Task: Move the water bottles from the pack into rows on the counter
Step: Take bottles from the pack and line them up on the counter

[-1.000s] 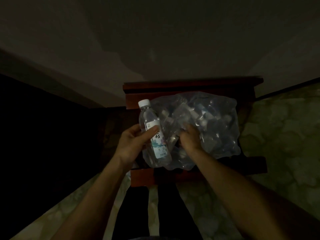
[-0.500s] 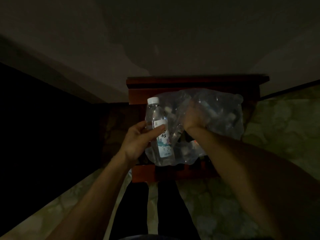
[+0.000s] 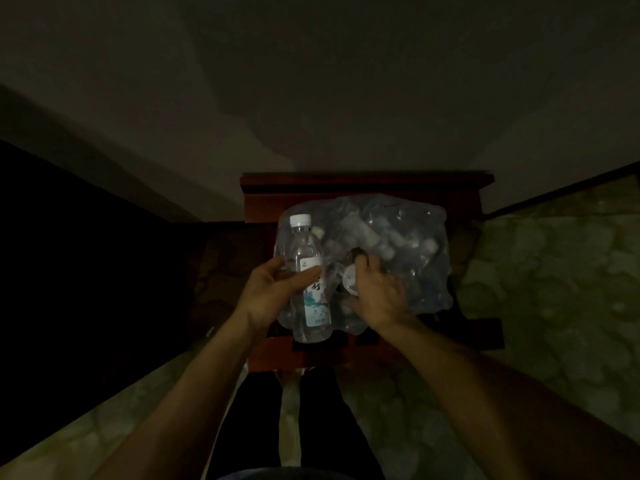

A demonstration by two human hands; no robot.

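Fingers first: our left hand has its thumb and fingers wrapped around the middle of a water bottle, clamped on it just above the printed label. That bottle is out of the pack, white cap pointing away from us, held over the pack's near left corner.

From the head camera (the only view we have, and a dim one) our right hand reaches into the torn near side of the plastic pack. Its fingers are curled down by a second bottle's white cap, but we cannot tell whether they are truly closed on it or only touching. The pack sits on a dark red wooden stand against the wall, with more bottles lying jumbled inside the wrap. No counter with rows shows here, so we judge the task is at an early stage.

What could go wrong from here: pulling the second bottle by its cap through the loose wrap could snag the plastic and drag the whole pack towards the stand's front edge. Poor light also makes a fumbled grip more likely, and a dropped bottle would roll across the floor.
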